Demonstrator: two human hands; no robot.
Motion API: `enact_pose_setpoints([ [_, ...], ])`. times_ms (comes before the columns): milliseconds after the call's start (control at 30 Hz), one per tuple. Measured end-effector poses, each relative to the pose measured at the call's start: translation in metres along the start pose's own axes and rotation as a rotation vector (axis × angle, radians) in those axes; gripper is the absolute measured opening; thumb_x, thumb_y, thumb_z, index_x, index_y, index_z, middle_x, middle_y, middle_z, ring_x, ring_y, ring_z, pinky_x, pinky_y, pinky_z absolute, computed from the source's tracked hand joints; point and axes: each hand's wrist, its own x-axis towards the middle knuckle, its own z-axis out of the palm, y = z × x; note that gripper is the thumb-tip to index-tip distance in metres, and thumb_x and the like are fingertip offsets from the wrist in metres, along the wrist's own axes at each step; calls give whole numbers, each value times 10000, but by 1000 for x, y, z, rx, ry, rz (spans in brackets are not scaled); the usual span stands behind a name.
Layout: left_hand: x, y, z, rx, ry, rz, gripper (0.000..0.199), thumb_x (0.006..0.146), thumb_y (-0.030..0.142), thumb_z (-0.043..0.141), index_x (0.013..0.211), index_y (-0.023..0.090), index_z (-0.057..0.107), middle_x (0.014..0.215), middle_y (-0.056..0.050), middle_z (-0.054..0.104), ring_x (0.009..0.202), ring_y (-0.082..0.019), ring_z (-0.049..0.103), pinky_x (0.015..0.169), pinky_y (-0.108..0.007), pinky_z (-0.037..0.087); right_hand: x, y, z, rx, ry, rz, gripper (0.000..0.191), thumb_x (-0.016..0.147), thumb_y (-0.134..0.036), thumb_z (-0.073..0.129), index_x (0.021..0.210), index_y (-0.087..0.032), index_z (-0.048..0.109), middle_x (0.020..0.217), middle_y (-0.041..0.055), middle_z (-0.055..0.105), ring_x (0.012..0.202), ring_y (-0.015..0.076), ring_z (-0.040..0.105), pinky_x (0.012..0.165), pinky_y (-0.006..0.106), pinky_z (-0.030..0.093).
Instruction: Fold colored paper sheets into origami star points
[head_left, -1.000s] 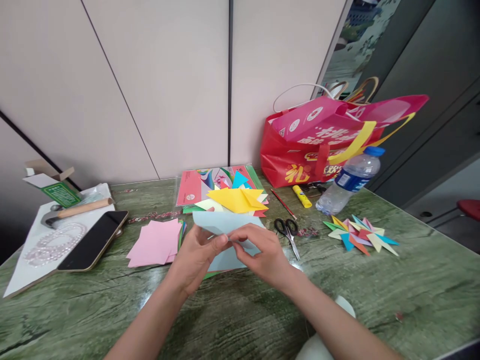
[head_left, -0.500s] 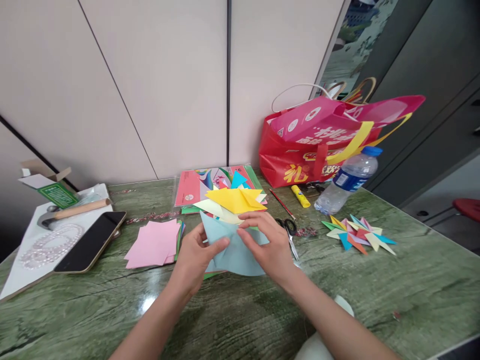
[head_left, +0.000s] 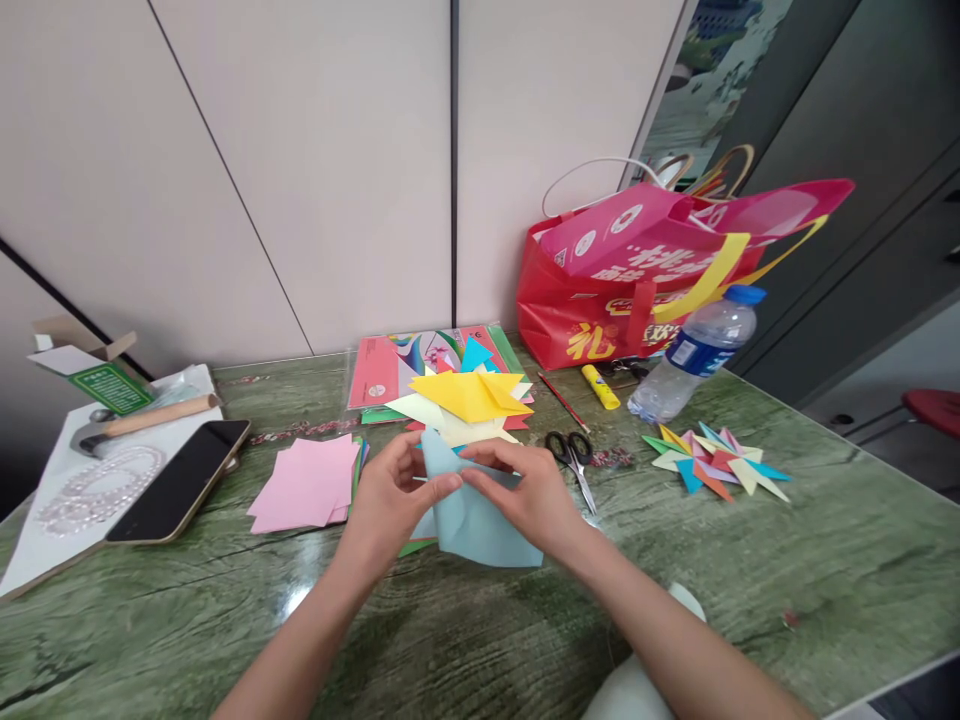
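Observation:
A light blue sheet of paper (head_left: 487,525) is held up between both hands, its upper left part bent over. My left hand (head_left: 390,490) pinches its left side between thumb and fingers. My right hand (head_left: 529,490) grips the upper edge, thumb and index finger close to the left thumb. Just beyond the sheet lie folded yellow paper pieces (head_left: 472,396) and pale cream ones, on a pile. Part of the pile under the sheet is hidden. To the left of my left hand sits a stack of pink paper squares (head_left: 307,485).
Black-handled scissors (head_left: 574,462), a red pencil (head_left: 562,400) and a yellow glue stick (head_left: 601,387) lie to the right. Behind stand a plastic bottle (head_left: 694,355) and a red bag (head_left: 577,300). Folded paper stars (head_left: 716,460) lie far right; a phone (head_left: 180,485) and hammer (head_left: 150,422) are left.
The blue sheet has turned and its upper left corner is now bent over. Both hands have shifted slightly lower, and the right hand has moved off the scissors, showing them fully.

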Motion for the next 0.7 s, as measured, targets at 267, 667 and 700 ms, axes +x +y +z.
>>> enact_pose_setpoints([
  [267,1,-2,-6,12,55,-29,339,643,243,719,922,158,547,666,6,661,605,-135,577,535,-232,461,-1,0,-1,-33,-5,-47,151,736,-282,673,872,-214,679,856,34,727,768,189,668,704,283,507],
  [667,2,4,-11,-112,-41,-40,325,679,213,706,951,171,532,753,-6,700,665,-143,622,648,-280,508,4,-3,-11,93,-67,134,110,695,-245,690,790,-189,688,784,29,724,724,176,655,646,269,507],
  [700,2,4,-11,-117,-53,-40,334,679,214,706,961,174,530,769,-9,702,669,-147,625,655,-289,509,4,-3,-11,84,-63,137,105,692,-252,692,773,-185,685,762,27,721,702,172,650,628,264,502],
])
